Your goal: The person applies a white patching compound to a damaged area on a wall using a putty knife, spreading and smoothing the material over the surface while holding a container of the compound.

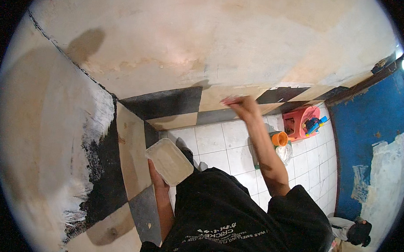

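In my left hand (158, 174) is a pale rectangular tub (170, 161) of cream-coloured, paint-like stuff. My fingers reach around its near left side, and the ones beneath it are hidden. Ahead of me, my right hand (248, 109) is closed on a small reddish tool that looks like a paintbrush (231, 100). Its tip is at a cream patch of the wall (217, 91), just right of a black painted block (167, 102). The tool is small and blurred, so its exact shape is hard to make out.
On the white tiled floor (212, 137), a pink plastic stool (293, 123) holds blue and yellow items (317, 125). An orange cup (280, 138) stands near clear plastic (283, 154). To the left is a wall (53, 119) with black and cream blocks; a blue panel (360, 119) rises at right.
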A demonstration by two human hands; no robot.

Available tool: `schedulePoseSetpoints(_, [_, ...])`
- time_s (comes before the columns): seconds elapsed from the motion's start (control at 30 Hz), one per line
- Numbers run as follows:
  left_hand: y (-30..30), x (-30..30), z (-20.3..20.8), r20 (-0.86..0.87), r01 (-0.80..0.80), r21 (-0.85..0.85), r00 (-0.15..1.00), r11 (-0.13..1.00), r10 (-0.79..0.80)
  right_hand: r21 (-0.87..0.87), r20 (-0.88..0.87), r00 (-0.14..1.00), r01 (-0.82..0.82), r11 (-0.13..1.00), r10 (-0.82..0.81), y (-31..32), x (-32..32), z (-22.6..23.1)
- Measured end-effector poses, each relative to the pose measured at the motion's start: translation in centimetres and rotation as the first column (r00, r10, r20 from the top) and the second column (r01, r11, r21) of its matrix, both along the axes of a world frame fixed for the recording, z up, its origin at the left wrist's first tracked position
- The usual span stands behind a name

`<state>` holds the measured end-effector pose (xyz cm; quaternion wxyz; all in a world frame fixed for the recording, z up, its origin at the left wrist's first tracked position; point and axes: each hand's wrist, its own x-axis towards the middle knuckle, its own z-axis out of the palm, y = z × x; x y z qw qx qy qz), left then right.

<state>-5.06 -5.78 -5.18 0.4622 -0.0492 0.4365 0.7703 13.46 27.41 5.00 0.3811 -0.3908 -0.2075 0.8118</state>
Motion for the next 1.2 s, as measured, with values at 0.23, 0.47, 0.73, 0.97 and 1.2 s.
schedulePoseSetpoints(0.23, [0.3,-0.1,1.7,0.003,-0.015,0.013,1.0,1.0,0.015,0.12,-0.018,1.0,0.002,0.993,0.0,8.4,-6.7,-9.0])
schedulePoseSetpoints(0.47, [-0.9,-0.5,1.3,0.021,-0.063,-0.022,0.998,0.998,0.063,0.131,-0.086,0.996,0.001,0.991,0.011,3.8,-6.6,9.1])
schedulePoseSetpoints(0.73, [-0.4,-0.4,-0.7,0.098,-0.023,0.139,0.995,0.99,0.009,0.065,-0.24,0.94,0.266,0.962,-0.244,-3.3,-3.0,14.6])
schedulePoseSetpoints(0.97, [0.6,0.0,0.4,-0.004,-0.016,-0.008,1.0,1.0,0.016,-0.023,-0.157,0.986,-0.057,0.998,0.053,-2.2,-7.8,3.1])
schedulePoseSetpoints(1.2, [-0.2,-0.4,0.2,-0.021,-0.048,0.019,0.999,0.999,0.049,-0.006,-0.056,0.998,0.031,1.0,-0.031,-2.3,-15.4,3.0])
